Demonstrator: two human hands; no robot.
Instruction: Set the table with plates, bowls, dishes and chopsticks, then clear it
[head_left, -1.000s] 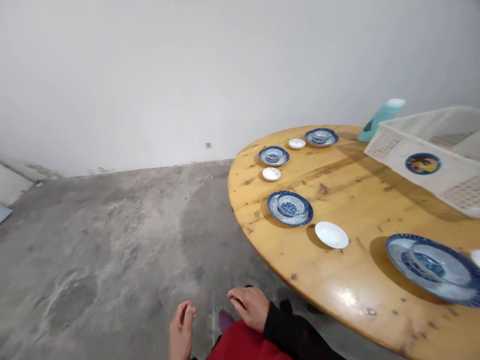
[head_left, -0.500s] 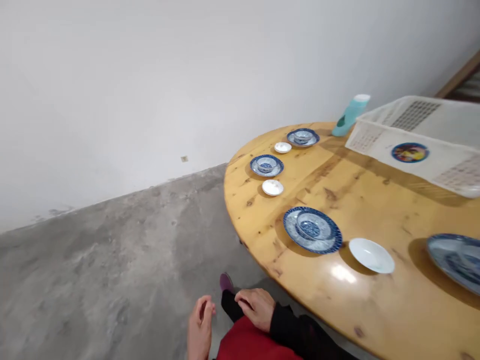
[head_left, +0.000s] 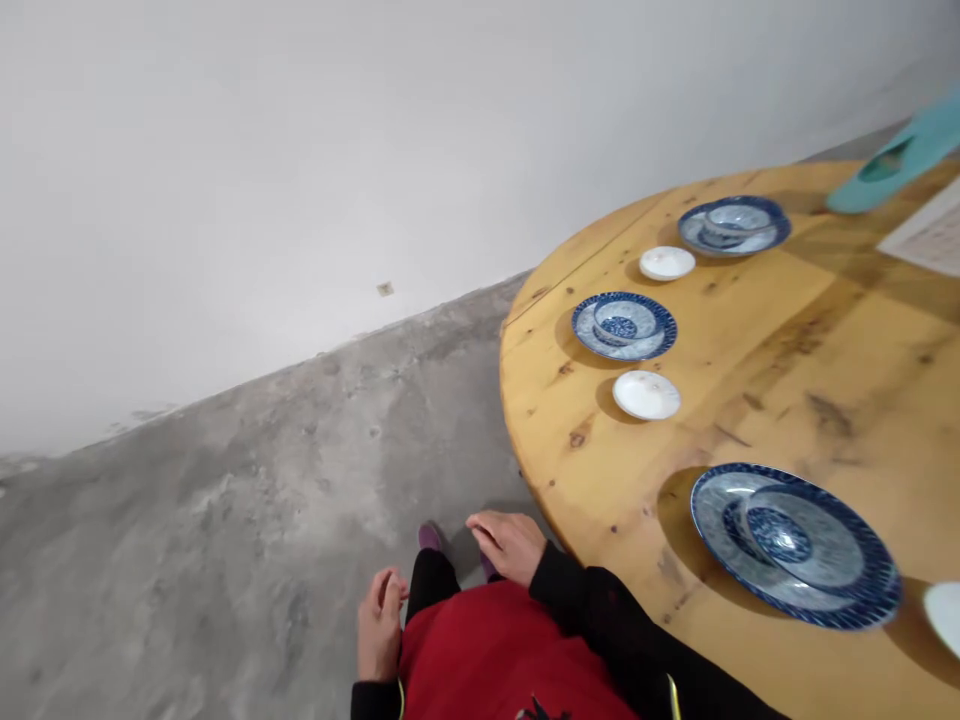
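My left hand (head_left: 381, 622) hangs low over the floor, left of my red clothing, with its fingers loosely bent and a gap beside the thumb. It holds nothing that I can see. My right hand (head_left: 510, 546) is in front of my body, close to the rim of the wooden table (head_left: 540, 400). Its fingers are slightly curled, the thumb apart, and nothing shows in it. Nearest to it on the table are a blue-and-white plate (head_left: 874, 575) with a patterned bowl (head_left: 780, 535) on it and a small white dish (head_left: 646, 395).
Farther along stand a second plate (head_left: 664, 340) with a bowl, another white dish (head_left: 667, 263), and a third plate (head_left: 776, 235) with a bowl. A turquoise bottle-like object (head_left: 862, 190) stands beside a white basket (head_left: 930, 235). Grey concrete floor (head_left: 247, 540) meets a white wall (head_left: 262, 180).
The view has moved forward along the table, so the dishes appear larger and farther right. Most of the basket has left the view. Both hands stay low and empty.
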